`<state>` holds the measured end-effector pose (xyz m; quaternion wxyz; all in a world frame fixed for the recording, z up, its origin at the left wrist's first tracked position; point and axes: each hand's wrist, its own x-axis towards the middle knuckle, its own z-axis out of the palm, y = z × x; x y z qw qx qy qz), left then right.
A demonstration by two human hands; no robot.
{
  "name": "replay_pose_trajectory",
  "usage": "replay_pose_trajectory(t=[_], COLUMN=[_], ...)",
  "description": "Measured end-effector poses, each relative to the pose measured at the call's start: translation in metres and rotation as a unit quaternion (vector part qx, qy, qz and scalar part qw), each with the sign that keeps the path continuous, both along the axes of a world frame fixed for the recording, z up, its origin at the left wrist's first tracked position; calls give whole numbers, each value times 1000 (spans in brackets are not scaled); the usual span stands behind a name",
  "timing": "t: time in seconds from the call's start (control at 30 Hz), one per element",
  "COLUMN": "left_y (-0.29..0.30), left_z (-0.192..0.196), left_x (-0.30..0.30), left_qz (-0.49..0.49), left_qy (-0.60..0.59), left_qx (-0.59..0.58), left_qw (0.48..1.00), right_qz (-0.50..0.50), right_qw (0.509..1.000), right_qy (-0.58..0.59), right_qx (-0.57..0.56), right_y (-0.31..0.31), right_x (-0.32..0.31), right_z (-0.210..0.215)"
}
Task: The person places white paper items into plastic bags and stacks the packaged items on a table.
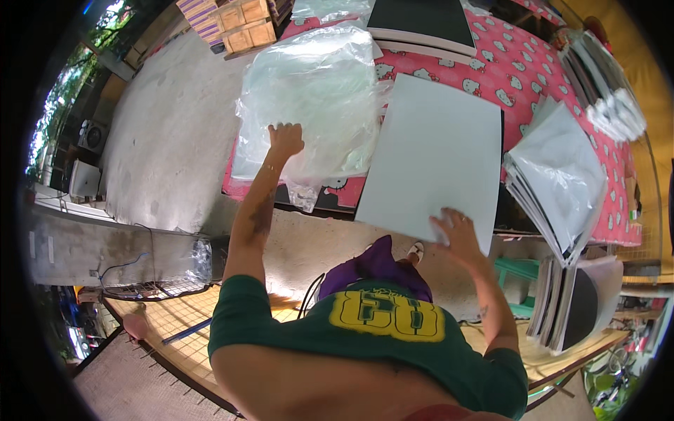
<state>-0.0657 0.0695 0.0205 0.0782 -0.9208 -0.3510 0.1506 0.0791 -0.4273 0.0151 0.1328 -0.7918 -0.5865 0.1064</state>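
A pile of clear plastic bags (316,77) lies on the left part of the table. My left hand (286,140) is closed over it, its curled fingers gripping the plastic of a bag. To the right of the pile rests a large white sheet (435,154), reaching over the table's near edge, with a dark edge showing along its right side. Over the sheet's near part is my right hand (455,231), slightly blurred, its fingers apart. Whether these fingers touch the sheet I cannot tell.
The table has a pink patterned cover (516,77). A black-topped stack (421,28) stands at its far side. Plastic-wrapped sheets (558,175) lean out at the right, above more upright boards (562,302) and a green stool (516,281). Wooden crates (242,24) stand at the far left.
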Motion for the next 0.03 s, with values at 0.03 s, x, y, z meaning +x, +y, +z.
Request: replay_pose_trajectory(t=[0.03], left_y=[1], left_z=[-3], left_x=[7], left_qz=[-7], left_qy=[0], left_qx=[-1], left_qw=[1000], right_qz=[-12], right_qw=[1000], right_qy=[11], right_qx=[-15], right_y=[6], right_x=[16], right_z=[8])
